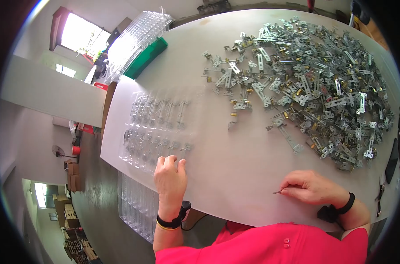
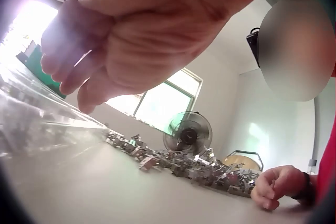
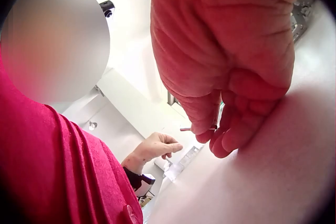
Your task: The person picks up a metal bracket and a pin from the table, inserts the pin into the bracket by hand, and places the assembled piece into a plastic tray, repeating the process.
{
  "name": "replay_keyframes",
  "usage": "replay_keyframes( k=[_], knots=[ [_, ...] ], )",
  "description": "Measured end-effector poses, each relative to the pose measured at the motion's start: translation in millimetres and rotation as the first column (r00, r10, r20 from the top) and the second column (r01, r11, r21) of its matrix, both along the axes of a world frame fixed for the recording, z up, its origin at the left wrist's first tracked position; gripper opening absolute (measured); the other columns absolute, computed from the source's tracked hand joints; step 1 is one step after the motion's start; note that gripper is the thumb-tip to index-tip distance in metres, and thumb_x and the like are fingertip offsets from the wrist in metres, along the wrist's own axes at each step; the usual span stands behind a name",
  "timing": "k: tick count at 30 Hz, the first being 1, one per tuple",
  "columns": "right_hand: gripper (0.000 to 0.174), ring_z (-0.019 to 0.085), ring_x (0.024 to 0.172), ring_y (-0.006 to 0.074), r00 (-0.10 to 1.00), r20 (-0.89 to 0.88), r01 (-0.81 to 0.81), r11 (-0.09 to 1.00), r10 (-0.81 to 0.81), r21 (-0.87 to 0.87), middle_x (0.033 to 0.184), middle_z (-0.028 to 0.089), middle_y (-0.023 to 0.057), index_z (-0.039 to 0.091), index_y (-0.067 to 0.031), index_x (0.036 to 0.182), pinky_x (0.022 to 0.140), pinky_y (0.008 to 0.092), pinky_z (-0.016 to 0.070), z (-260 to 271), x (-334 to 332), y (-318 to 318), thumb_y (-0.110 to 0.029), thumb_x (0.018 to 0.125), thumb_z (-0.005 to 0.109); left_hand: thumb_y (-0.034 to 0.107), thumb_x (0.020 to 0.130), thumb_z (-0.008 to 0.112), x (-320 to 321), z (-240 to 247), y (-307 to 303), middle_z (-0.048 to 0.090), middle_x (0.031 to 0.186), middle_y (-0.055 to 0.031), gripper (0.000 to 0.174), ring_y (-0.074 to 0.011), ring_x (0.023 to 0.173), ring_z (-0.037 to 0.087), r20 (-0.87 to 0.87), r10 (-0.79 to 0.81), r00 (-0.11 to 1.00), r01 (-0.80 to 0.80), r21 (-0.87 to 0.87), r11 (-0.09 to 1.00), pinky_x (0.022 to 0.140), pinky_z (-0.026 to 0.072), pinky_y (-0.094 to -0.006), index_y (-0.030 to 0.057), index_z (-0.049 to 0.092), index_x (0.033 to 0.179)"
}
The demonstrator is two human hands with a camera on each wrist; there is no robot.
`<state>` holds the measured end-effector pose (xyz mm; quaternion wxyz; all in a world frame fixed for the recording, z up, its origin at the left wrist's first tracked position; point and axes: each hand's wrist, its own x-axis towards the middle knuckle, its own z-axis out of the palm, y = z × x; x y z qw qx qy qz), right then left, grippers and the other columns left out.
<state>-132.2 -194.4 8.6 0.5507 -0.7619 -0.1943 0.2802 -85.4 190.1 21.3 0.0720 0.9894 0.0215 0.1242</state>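
Note:
My right hand (image 1: 312, 187) is low over the table at the right. Between thumb and fingertips it pinches a small thin metal pin (image 3: 185, 129), whose end sticks out; the rest is hidden by the fingers. My left hand (image 1: 170, 180) hovers at the near edge of a clear plastic blister tray (image 1: 158, 127), holding nothing, its fingers loosely bent. Two rows of small metal parts (image 1: 181, 114) lie in the tray's compartments. In the left wrist view the palm of the left hand (image 2: 157, 35) is above the tray's shiny plastic (image 2: 42, 124).
A large pile of metal brackets and fittings (image 1: 314, 88) covers the far right of the table (image 1: 235, 176). Stacked clear trays (image 1: 138, 39) stand by a green box (image 1: 145, 57) at the far left. More clear trays (image 1: 136, 204) are below the table edge. Pliers (image 1: 379, 193) lie at the right edge.

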Motion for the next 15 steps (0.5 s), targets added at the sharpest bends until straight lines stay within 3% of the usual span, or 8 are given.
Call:
replay_keyframes(
  k=[4,6,8,9,11,12,15],
  knots=[
    [0.014,0.066,0.089,0.0260,1.000,-0.021,-0.018,1.000,0.018,0.005,0.096,0.070,0.0108,0.070,-0.0040,0.107,0.078,0.0362,0.0524,1,-1,-1,-0.015,0.100,0.065,0.015,0.088,0.075,-3,27,-43,0.067,0.096,-0.0189,0.020,-0.0383,0.088,0.066,0.007,-0.090,0.996,0.090,-0.086,0.992,0.077,0.0527,-0.0457,-0.0005,0.070,0.100],
    [0.015,0.067,0.089,0.0261,1.000,-0.018,-0.020,1.000,0.020,0.003,0.097,0.069,0.0110,0.070,-0.0041,0.107,0.079,0.0362,0.0524,-1,-1,-2,-0.016,0.100,0.065,0.012,0.087,0.077,-4,37,-73,0.067,0.096,-0.0185,0.019,-0.0371,0.089,0.066,0.048,-0.304,0.951,0.307,-0.211,0.928,0.078,0.0528,-0.0452,-0.0005,0.069,0.099],
    [0.015,0.067,0.089,0.0262,1.000,-0.013,-0.022,1.000,0.022,0.000,0.098,0.069,0.0113,0.070,-0.0042,0.108,0.079,0.0361,0.0524,-4,-1,-3,-0.016,0.100,0.065,0.007,0.083,0.081,-5,47,-102,0.069,0.094,-0.0157,0.020,-0.0321,0.083,0.067,0.107,-0.539,0.836,0.549,-0.206,0.810,0.074,0.0550,-0.0393,0.0000,0.071,0.099],
    [0.016,0.067,0.090,0.0265,0.999,-0.003,-0.034,0.999,0.034,0.018,0.098,0.069,0.0115,0.070,-0.0045,0.109,0.079,0.0363,0.0527,-6,-1,-3,-0.016,0.100,0.065,0.007,0.083,0.081,-6,50,-116,0.069,0.094,-0.0157,0.020,-0.0321,0.083,0.067,0.113,-0.544,0.832,0.555,-0.206,0.806,0.074,0.0550,-0.0393,0.0000,0.071,0.099],
    [0.016,0.067,0.091,0.0268,0.999,0.009,-0.037,0.999,0.037,0.034,0.099,0.069,0.0118,0.070,-0.0047,0.110,0.080,0.0366,0.0530,-9,-2,-5,-0.016,0.100,0.065,0.007,0.083,0.081,-9,54,-139,0.068,0.093,-0.0137,0.018,-0.0307,0.083,0.067,0.134,-0.766,0.629,0.746,-0.382,0.546,0.073,0.0546,-0.0387,0.0015,0.071,0.097],
    [0.016,0.067,0.091,0.0272,0.999,0.018,-0.037,0.998,0.036,0.042,0.100,0.070,0.0120,0.070,-0.0050,0.111,0.081,0.0369,0.0533,-10,-3,-6,-0.016,0.100,0.065,0.007,0.083,0.081,-10,57,-148,0.068,0.093,-0.0137,0.018,-0.0307,0.083,0.067,0.136,-0.772,0.621,0.752,-0.380,0.539,0.073,0.0546,-0.0387,0.0015,0.071,0.097],
    [0.016,0.068,0.093,0.0278,0.999,0.047,-0.029,0.996,0.025,0.090,0.101,0.070,0.0124,0.070,-0.0053,0.111,0.082,0.0374,0.0539,-16,-6,-5,-0.016,0.100,0.065,0.006,0.084,0.079,-8,60,-168,0.065,0.095,-0.0111,0.017,-0.0292,0.083,0.066,0.152,-0.862,0.483,0.807,-0.459,0.371,0.073,0.0535,-0.0398,0.0038,0.069,0.098]
  ],
)
